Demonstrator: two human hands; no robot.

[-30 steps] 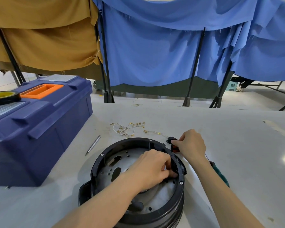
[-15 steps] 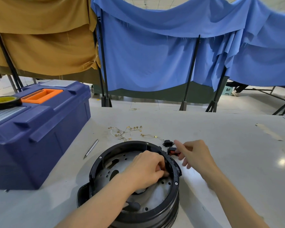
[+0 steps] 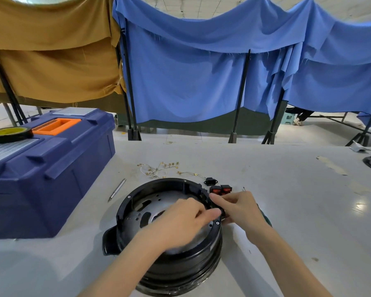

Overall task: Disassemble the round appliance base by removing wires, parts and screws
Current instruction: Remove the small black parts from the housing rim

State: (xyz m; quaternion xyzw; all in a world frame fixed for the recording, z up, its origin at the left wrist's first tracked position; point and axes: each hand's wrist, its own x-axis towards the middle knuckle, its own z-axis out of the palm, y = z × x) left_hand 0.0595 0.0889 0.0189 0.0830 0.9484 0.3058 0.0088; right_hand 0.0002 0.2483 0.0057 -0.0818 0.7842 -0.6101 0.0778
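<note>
a white table fills the near ground, with a glare spot on its right. past its far edge lies a pale floor. black metal stands at the far side carry draped cloth: blue cloth across the middle and right, mustard cloth on the left. a dark green panel shows beneath the blue. ceiling tiles show at the top, and a small green stool stands far right.

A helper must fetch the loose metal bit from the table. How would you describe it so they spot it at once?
Find the big blue toolbox on the table's left. Between it and the black round base lies a slim silver rod. Unlike the tangled gold-tipped wires beyond it, it is straight, rigid and alone.
</note>
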